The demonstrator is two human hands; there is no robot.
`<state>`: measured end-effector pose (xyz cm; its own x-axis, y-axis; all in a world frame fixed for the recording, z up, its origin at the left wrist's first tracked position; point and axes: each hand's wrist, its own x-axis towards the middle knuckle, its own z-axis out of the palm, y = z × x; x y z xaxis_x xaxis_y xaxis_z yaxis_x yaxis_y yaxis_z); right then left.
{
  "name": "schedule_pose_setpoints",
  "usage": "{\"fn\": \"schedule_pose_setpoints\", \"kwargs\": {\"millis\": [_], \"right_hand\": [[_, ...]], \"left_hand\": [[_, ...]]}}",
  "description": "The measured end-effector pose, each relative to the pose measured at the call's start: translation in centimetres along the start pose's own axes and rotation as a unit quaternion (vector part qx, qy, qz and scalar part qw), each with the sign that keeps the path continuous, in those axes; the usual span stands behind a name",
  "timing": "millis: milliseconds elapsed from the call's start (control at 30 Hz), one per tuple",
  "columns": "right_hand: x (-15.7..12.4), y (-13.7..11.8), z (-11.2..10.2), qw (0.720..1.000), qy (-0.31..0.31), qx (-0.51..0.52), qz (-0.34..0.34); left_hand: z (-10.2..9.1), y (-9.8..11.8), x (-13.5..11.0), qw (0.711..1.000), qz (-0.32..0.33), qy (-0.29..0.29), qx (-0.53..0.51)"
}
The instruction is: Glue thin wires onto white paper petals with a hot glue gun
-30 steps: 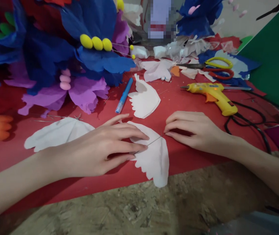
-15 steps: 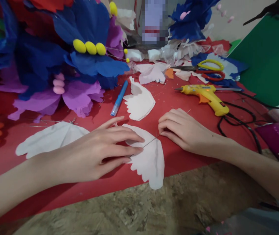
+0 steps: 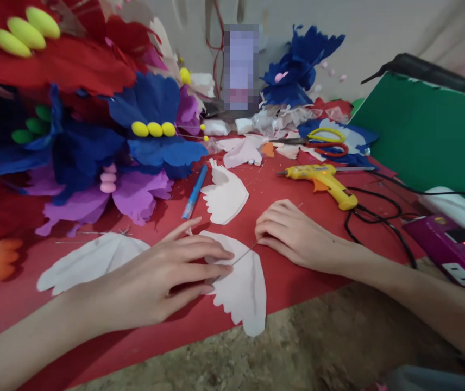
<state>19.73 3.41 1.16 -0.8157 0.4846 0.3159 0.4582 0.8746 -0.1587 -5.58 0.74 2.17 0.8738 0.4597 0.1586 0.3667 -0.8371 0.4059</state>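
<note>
A white wing-shaped petal (image 3: 252, 293) with a scalloped edge lies at the front of the red sheet, its tip past the sheet's edge. Across it runs a thin wire (image 3: 244, 253) at a slant. My left hand (image 3: 171, 271) rests with stretched, spread fingers on the petal and the wire's lower end. The wire's upper end is pinched in my right hand (image 3: 287, 233), just right of the petal. Another white petal (image 3: 94, 258) lies partly under my left forearm. Beyond my hands is a small stack of white petals (image 3: 227, 196) beside a blue marker (image 3: 195, 193).
A yellow glue gun (image 3: 326, 184) with a black cord lies to the right, near scissors (image 3: 334, 142) and a purple power strip (image 3: 444, 250). Large blue paper flowers (image 3: 151, 100) crowd the left. A green board (image 3: 428, 136) leans at the right.
The view has tilted up, so everything sits lower in the picture and more of the wall shows. Both hands, the wire and the petal keep nearly the same places relative to each other.
</note>
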Motion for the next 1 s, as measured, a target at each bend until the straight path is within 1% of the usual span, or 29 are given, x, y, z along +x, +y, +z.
{"fn": "schedule_pose_setpoints", "kwargs": {"millis": [67,133,200,267,300,367,467,533,700,833,900,1000], "right_hand": [[0.1,0.0,-0.1,1.000,0.006,-0.005,-0.003],[0.3,-0.1,-0.5,1.000,0.016,-0.016,-0.008],[0.5,-0.4,-0.9,0.999,0.026,-0.033,-0.013],[0.6,-0.8,-1.3,0.997,0.038,-0.058,-0.020],[0.7,-1.0,-1.5,0.996,0.043,-0.073,-0.023],[0.7,-1.6,-1.8,0.992,0.053,-0.106,-0.030],[0.7,-2.3,-2.1,0.986,0.074,-0.146,-0.038],[0.7,-2.5,-2.2,0.983,0.089,-0.158,-0.033],[0.7,-2.5,-1.5,0.977,0.120,-0.173,-0.022],[0.9,-2.4,-0.8,0.978,0.141,-0.155,-0.021],[1.1,-2.5,-1.1,0.977,0.165,-0.135,-0.013],[0.5,-2.7,-2.5,0.966,0.227,-0.119,0.021]], "left_hand": [[-0.1,0.1,0.0,1.000,-0.028,-0.007,-0.009],[-0.3,0.3,0.3,0.999,-0.053,0.001,-0.011],[-0.5,0.7,1.0,0.996,-0.077,0.041,-0.005],[-0.7,1.2,2.2,0.988,-0.117,0.104,-0.012],[-0.7,1.6,2.9,0.982,-0.139,0.123,-0.025],[-0.8,2.2,4.3,0.975,-0.167,0.135,-0.056],[-1.1,2.9,5.8,0.971,-0.181,0.140,-0.066],[-1.3,3.1,6.3,0.968,-0.191,0.145,-0.070],[-1.4,3.3,6.3,0.955,-0.238,0.142,-0.106],[-0.9,2.8,6.3,0.947,-0.274,0.122,-0.114],[-0.7,2.6,6.1,0.944,-0.285,0.116,-0.117],[-0.4,2.4,5.4,0.939,-0.298,0.122,-0.124]]}}
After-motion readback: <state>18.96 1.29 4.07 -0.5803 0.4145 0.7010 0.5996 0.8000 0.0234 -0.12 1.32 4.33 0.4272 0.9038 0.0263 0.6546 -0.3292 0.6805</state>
